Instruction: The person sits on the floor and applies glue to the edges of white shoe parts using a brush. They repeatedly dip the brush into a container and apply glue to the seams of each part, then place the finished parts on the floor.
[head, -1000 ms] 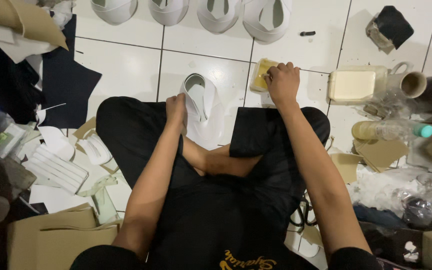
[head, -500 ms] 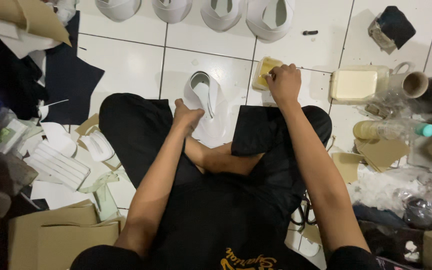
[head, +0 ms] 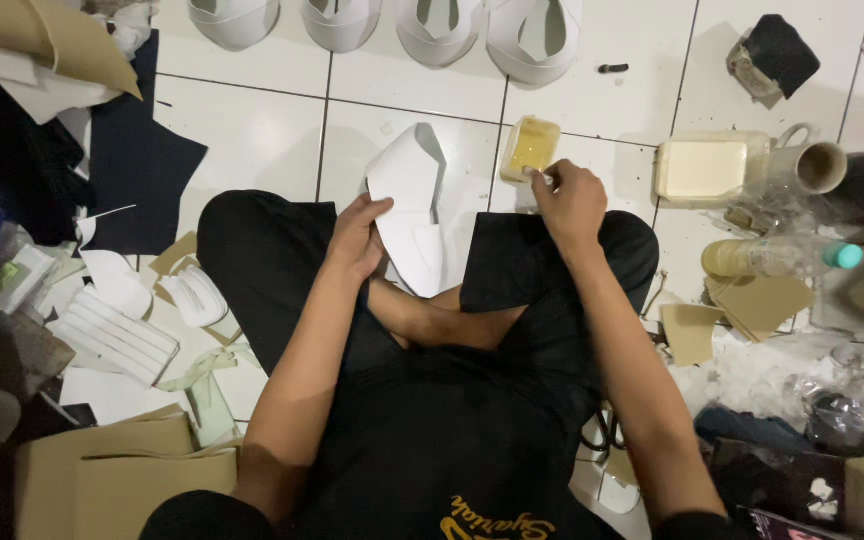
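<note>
Since the earlier frames the left hand (head: 357,238) has drawn back toward the body and lifted the white piece (head: 410,205) higher over the lap. Before, that piece lay flatter between the knees with the hand resting on its near end; now the fingers are closed on its left edge, thumb on top, and the piece stands tilted with its curved end pointing away toward the tub (head: 530,148). The right hand (head: 570,203) has also pulled back a little: earlier it covered the tub, now it sits just at the tub's near corner, over the right knee. Its fingers are curled tight around something small and thin whose tip shows at the tub's edge; what it is cannot be told.

The tub is a small square one with yellow contents, standing on the white tiled floor (head: 252,130) just beyond the knees. Four white shells (head: 537,35) line the far edge as before. A pale box (head: 704,168) and a mug (head: 810,165) stand to the right, and cardboard (head: 102,470) lies at the left, all unchanged.
</note>
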